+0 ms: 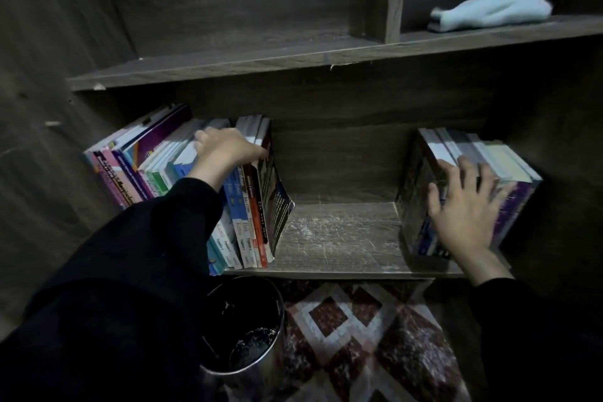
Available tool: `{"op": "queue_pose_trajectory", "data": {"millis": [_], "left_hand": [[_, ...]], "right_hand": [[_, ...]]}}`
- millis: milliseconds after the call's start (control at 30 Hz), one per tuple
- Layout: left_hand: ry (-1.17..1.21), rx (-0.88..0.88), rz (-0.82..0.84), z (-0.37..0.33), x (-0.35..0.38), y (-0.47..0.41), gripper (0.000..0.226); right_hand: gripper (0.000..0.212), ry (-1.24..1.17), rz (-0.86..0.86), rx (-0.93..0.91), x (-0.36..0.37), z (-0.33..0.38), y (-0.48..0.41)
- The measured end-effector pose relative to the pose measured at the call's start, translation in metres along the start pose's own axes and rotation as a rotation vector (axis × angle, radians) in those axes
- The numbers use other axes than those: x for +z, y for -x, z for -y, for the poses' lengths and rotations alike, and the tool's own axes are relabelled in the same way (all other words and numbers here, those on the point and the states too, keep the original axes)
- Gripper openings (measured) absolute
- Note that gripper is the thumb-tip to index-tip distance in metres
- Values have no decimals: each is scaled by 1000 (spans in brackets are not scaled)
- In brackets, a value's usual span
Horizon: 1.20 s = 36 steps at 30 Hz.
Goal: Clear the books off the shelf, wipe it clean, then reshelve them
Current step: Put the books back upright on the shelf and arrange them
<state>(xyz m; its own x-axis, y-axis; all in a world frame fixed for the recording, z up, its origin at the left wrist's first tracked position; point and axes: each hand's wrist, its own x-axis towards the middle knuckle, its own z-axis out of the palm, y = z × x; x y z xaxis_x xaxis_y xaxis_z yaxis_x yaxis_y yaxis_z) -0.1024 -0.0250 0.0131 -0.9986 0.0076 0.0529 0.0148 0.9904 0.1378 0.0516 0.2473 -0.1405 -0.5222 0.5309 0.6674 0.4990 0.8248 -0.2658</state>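
Two groups of books stand on the lower shelf (pixel 339 238), with scuffed board between them. The left hand (pixel 228 148) lies over the tops of the left group (pixel 137 173); its fingertips are lost among the pages, so a grip cannot be told. The right hand (pixel 466 209) presses spread, straight fingers against the right group (pixel 509 166), whose far side sinks into shadow. A metal bin (pixel 235 307) on the patterned rug (pixel 375 336) holds something dark, hard to make out. A pale cloth (pixel 489 11) lies in the upper right compartment.
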Motion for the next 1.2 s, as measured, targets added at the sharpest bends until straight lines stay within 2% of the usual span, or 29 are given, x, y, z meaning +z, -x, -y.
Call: {"op": "queue_pose_trajectory", "data": {"millis": [133,200,367,467,533,767,900,1000,1067,1200], "left_hand": [[226,76,185,-25,0,-7,104],[246,151,276,-36,5,-6,98],[23,497,33,-79,36,19,74],[-17,595,-25,-107,48,36,66],[65,590,-39,-118,44,39,61],[595,477,-52,-158,31,61,52],[519,621,-78,-204,42,82,56],[421,605,-88,-217,46,82,70],[449,565,-50,-209,51,79,82],[893,618,157,-169,76,93,80]], "right_hand": [[37,-14,9,2,0,-1,0],[38,-14,2,-5,0,-1,0],[34,4,11,-1,0,-1,0],[37,1,19,4,-2,0,-1],[38,6,30,11,-3,0,-1],[38,-22,123,17,-11,-1,-1],[44,-81,207,4,-22,-7,-3],[47,-134,252,-11,-28,-13,-2],[51,-182,274,-26,-29,-15,-2],[60,-350,261,13,-33,-13,1]]}}
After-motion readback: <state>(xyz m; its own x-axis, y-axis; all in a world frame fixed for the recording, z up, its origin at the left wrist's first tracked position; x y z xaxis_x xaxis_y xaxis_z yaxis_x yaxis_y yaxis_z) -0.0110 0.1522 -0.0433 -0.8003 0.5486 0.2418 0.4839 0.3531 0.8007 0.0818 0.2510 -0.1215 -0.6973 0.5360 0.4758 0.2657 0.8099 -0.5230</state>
